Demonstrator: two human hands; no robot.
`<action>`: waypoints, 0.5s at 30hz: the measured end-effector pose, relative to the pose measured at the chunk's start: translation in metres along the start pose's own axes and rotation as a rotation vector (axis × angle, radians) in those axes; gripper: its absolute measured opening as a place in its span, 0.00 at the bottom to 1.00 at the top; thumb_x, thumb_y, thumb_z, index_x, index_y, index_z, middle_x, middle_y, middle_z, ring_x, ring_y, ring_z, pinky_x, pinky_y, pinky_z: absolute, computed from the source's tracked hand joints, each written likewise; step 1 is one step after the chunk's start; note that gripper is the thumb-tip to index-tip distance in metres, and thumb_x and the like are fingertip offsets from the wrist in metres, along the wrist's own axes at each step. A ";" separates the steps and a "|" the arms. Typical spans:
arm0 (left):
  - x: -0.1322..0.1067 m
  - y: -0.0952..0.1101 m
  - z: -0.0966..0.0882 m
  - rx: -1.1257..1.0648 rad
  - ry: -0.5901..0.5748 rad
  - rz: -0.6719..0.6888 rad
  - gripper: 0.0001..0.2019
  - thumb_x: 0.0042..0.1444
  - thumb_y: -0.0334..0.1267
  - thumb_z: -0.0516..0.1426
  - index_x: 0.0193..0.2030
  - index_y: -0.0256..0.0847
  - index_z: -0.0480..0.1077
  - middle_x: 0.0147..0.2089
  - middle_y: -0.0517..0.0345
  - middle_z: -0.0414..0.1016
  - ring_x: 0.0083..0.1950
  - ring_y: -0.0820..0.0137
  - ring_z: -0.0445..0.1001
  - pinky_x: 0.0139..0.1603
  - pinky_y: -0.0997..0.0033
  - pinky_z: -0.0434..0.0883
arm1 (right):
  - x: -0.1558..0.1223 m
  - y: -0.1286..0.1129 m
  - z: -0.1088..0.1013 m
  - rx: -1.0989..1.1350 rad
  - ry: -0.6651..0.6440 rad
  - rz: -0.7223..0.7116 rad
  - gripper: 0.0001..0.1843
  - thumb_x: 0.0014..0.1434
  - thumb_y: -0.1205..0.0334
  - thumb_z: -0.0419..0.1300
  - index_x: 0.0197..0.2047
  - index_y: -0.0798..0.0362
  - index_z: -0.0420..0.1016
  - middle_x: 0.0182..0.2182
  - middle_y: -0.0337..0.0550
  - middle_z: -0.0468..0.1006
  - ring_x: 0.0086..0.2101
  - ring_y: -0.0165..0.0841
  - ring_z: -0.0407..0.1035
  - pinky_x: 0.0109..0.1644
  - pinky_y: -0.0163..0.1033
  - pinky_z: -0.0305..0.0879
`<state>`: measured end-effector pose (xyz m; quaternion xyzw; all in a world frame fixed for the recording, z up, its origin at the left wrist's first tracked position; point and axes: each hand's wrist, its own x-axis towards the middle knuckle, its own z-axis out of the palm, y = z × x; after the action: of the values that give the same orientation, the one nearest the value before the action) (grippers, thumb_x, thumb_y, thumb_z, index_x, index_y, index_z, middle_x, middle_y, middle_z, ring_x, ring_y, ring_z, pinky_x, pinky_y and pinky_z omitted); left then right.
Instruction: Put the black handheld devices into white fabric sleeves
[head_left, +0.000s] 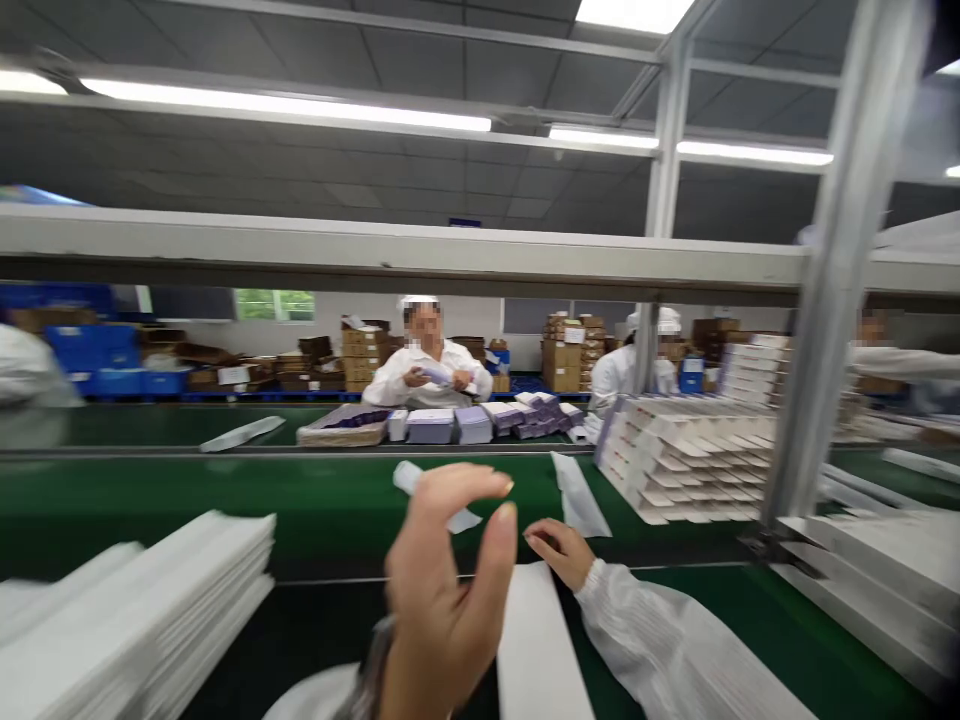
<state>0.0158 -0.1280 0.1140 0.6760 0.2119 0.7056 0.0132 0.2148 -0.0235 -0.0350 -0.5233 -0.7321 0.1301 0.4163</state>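
Left hand [454, 590], nearest the viewer, is hanging in front of the green belt [315, 510], its thumb and index finger standing apart in a curve with a clear gap between their tips. Just right of it, a long white piece [538, 640] is lying lengthwise on the near work surface, pointing away from the viewer. At its far end the right hand [564, 553] is hovering or resting, fingers bent; whether their tips are pressed together, or touching the piece, cannot be told. A stack of white panels [157, 620] is lying at lower left; a blurred white stack [885, 570] is occupying the right side. On the belt, a pale packet [407, 476] is lying partly hidden behind the left hand, and a white strip [579, 495] is lying beyond the right. Farther right, layered white cartons [697, 455] are standing beside a metal post [840, 260]. Across the belt, purple-and-white boxes [431, 427] are standing in a row, behind which a co-worker [427, 365] in white is holding a pale object. Brown cardboard boxes [562, 365] are forming piles in the background.
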 end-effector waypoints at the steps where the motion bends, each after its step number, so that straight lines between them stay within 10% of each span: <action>1: 0.000 -0.017 0.007 0.031 -0.065 0.033 0.09 0.51 0.31 0.51 0.40 0.41 0.62 0.37 0.56 0.66 0.40 0.70 0.66 0.42 0.69 0.65 | -0.005 -0.002 0.004 0.003 -0.018 -0.007 0.14 0.51 0.56 0.50 0.35 0.54 0.70 0.30 0.44 0.71 0.31 0.31 0.65 0.33 0.34 0.61; 8: -0.070 -0.146 0.026 0.346 -0.681 -0.380 0.14 0.55 0.37 0.43 0.47 0.39 0.61 0.38 0.51 0.67 0.43 0.64 0.64 0.46 0.61 0.60 | -0.011 0.004 0.018 0.030 -0.104 0.000 0.11 0.47 0.57 0.54 0.34 0.51 0.72 0.30 0.45 0.71 0.34 0.34 0.65 0.39 0.38 0.60; 15: -0.100 -0.145 0.037 0.183 -0.890 -0.446 0.17 0.54 0.46 0.44 0.47 0.44 0.64 0.46 0.56 0.66 0.49 0.67 0.62 0.49 0.67 0.60 | -0.010 0.003 0.015 0.099 -0.049 0.004 0.10 0.46 0.60 0.56 0.33 0.52 0.73 0.28 0.44 0.70 0.31 0.33 0.65 0.38 0.37 0.62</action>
<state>0.0207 -0.0161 -0.0274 0.8481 0.3858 0.3076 0.1931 0.2064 -0.0273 -0.0512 -0.5001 -0.7337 0.1797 0.4234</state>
